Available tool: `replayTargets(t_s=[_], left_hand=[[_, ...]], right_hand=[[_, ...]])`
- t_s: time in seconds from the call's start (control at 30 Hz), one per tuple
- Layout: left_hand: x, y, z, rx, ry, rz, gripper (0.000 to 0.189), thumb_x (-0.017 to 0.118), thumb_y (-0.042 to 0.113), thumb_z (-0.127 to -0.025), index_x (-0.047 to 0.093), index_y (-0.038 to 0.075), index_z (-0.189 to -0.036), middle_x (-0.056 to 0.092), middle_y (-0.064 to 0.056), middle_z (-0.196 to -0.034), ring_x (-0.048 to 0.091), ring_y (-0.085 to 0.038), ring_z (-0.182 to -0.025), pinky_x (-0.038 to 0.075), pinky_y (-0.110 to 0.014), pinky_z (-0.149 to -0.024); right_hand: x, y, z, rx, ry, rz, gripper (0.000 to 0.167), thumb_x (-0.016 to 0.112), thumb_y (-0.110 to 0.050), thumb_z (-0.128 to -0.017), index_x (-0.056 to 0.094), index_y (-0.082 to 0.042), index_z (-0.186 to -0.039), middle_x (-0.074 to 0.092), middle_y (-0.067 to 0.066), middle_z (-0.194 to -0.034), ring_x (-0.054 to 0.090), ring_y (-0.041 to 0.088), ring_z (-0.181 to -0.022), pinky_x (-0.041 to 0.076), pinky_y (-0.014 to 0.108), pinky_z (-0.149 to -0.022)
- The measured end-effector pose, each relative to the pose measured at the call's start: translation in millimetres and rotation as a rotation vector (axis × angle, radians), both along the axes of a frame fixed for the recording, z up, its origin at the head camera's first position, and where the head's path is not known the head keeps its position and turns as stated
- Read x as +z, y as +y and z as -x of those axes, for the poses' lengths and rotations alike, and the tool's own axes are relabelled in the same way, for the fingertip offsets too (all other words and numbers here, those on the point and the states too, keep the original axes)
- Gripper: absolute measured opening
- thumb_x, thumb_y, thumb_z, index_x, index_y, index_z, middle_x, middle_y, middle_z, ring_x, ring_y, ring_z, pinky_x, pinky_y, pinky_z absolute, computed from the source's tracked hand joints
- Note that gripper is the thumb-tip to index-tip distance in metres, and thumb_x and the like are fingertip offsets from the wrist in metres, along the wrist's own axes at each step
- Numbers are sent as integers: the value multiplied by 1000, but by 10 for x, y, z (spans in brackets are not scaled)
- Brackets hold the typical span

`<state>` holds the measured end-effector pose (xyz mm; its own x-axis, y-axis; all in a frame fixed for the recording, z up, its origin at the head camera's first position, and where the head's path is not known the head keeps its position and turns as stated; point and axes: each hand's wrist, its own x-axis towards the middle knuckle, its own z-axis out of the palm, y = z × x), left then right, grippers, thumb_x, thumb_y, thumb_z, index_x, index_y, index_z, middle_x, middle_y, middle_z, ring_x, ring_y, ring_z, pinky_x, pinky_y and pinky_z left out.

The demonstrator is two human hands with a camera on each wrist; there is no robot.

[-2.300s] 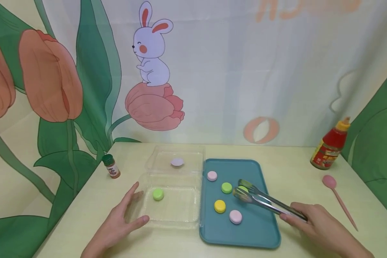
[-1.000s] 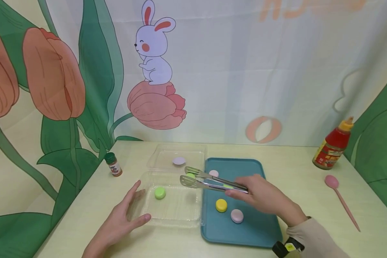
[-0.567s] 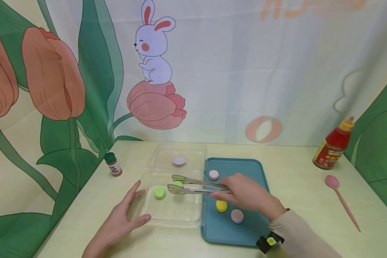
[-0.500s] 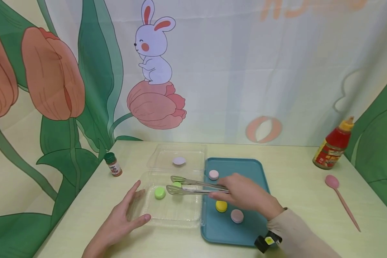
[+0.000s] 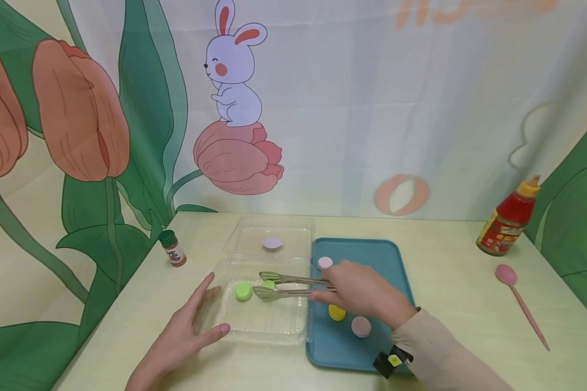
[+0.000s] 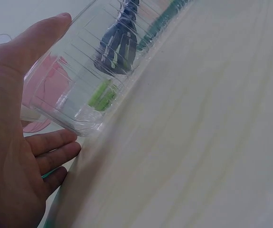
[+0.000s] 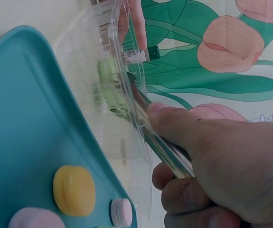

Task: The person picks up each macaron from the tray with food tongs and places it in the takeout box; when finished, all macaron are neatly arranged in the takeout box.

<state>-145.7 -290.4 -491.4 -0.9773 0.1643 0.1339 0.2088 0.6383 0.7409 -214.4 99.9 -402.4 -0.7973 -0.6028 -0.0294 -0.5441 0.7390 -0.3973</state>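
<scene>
My right hand (image 5: 359,288) grips metal tongs (image 5: 293,293). The tong tips reach down into a clear plastic container (image 5: 283,326), on either side of a green macaron (image 5: 268,284). Just left of it lies another green macaron (image 5: 243,291). My left hand (image 5: 181,328) rests at the container's left side, thumb and fingers spread around its corner, as the left wrist view shows. A teal tray (image 5: 386,260) stands right of the container, holding a yellow macaron (image 7: 74,191) and pink macarons (image 5: 361,327). My right hand hides part of the tray.
The container's raised lid (image 5: 247,239) lies folded back with a pale oval sticker (image 5: 273,243). A green-capped spice jar (image 5: 173,248) stands at the left edge. Right of the tray are a red sauce bottle (image 5: 509,217) and a pink spoon (image 5: 520,301). A printed curtain (image 5: 323,108) hangs behind.
My right hand has moved left with the tongs, carrying a green macaron from the tray into the container beside the first green one. My left hand has stayed in place.
</scene>
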Motion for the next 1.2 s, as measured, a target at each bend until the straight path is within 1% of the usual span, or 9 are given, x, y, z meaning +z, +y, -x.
replayTargets(t_s=[0.2,0.53,0.7,0.83,0.93,1.0,1.07,1.13,1.2], left_hand=[[-6,17,15,3,-15,-5,109,87,47,-97,18,32,-179,55,-14,-168,39,-46,-162,27,-78,-126],[5,13,31,1,-3,3,109,87,47,-97,19,27,-180,55,-15,-167,41,-47,-161,28,-79,-125],[7,10,28,-1,-4,0,109,87,46,-97,18,28,-180,55,-16,-167,40,-48,-161,27,-79,-125],[12,6,20,1,-7,3,109,87,46,-97,19,27,-180,55,-16,-167,40,-48,-161,27,-80,-125],[14,6,16,2,-16,2,109,87,47,-97,19,26,-180,55,-17,-167,39,-48,-161,27,-80,-125],[14,6,15,3,-19,3,109,87,47,-97,19,26,-180,54,-17,-168,39,-48,-161,27,-80,-125],[9,4,13,3,-18,2,109,87,46,-97,19,26,-180,55,-17,-167,39,-48,-161,27,-80,-125],[6,1,10,2,-16,0,109,87,46,-97,19,25,-180,55,-16,-167,40,-48,-161,27,-80,-125],[3,-2,9,2,-13,-1,109,87,45,-97,19,25,-179,55,-16,-167,40,-48,-161,27,-80,-125]], right_hand=[[30,-48,0,-7,-3,-30,34,75,-45,-107,67,-16,-90,45,-4,-64,43,10,-52,30,30,-52],[54,-29,14,-8,-13,-28,34,76,-46,-107,66,-17,-92,47,-3,-64,44,10,-52,30,30,-52],[43,-10,16,-2,-4,-11,36,74,-49,-107,64,-18,-91,47,-4,-65,45,9,-53,32,29,-51],[40,32,0,-10,-25,32,36,72,-54,-107,66,-19,-100,52,-6,-67,48,8,-54,37,28,-53],[60,88,-16,-16,-32,87,40,70,-58,-107,69,-18,-107,55,-7,-67,49,7,-54,38,27,-53],[86,135,-27,-18,-19,118,41,70,-59,-107,68,-18,-104,53,-8,-67,47,6,-55,36,26,-53],[116,188,-39,-23,-3,150,42,70,-57,-107,66,-17,-97,47,-7,-65,40,6,-54,31,26,-53],[148,248,-50,-42,9,172,44,70,-58,-107,61,-18,-90,43,-8,-65,37,6,-54,30,26,-54],[183,312,-65,-73,21,194,48,71,-59,-106,56,-18,-86,42,-7,-64,38,7,-55,31,26,-54]])
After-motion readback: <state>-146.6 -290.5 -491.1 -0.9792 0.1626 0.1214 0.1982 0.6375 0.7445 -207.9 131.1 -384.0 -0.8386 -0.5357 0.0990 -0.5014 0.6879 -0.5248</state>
